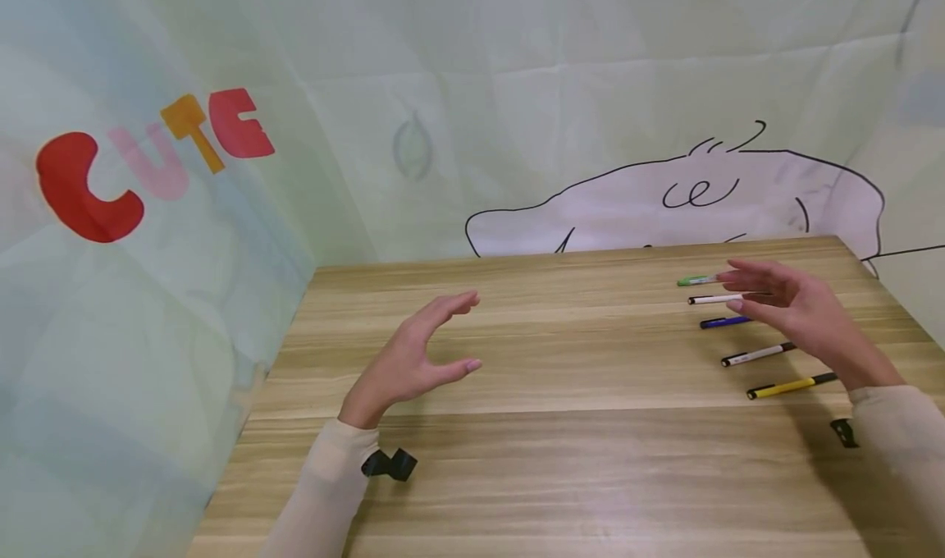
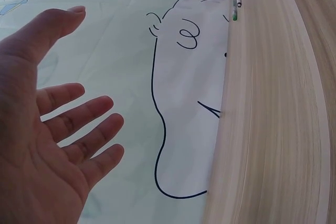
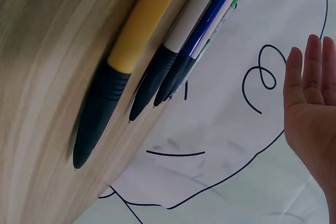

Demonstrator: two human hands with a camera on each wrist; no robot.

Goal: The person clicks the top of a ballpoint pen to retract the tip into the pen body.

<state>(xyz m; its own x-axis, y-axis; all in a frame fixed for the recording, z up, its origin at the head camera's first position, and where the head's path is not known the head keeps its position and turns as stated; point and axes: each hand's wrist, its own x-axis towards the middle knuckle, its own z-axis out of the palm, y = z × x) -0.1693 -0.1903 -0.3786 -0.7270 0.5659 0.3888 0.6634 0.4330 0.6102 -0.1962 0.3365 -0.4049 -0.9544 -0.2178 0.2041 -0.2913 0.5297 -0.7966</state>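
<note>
Several pens lie in a row at the right of the table: a green-tipped pen (image 1: 694,281) farthest back, then a white pen (image 1: 712,299), a blue pen (image 1: 723,322), another white pen (image 1: 756,354) and, nearest, a yellow pen (image 1: 790,387) with a black grip. My right hand (image 1: 805,316) hovers over the far ends of the pens, fingers extended and holding nothing. It hides parts of the back pens in the head view. Over the left-middle of the table my left hand (image 1: 402,363) is raised, thumb and fingers spread apart with nothing between them.
The wooden table (image 1: 561,476) meets a pale printed curtain (image 1: 443,131) at its back and left edges. Black wrist mounts show at the left sleeve (image 1: 325,476) and the right sleeve (image 1: 897,431).
</note>
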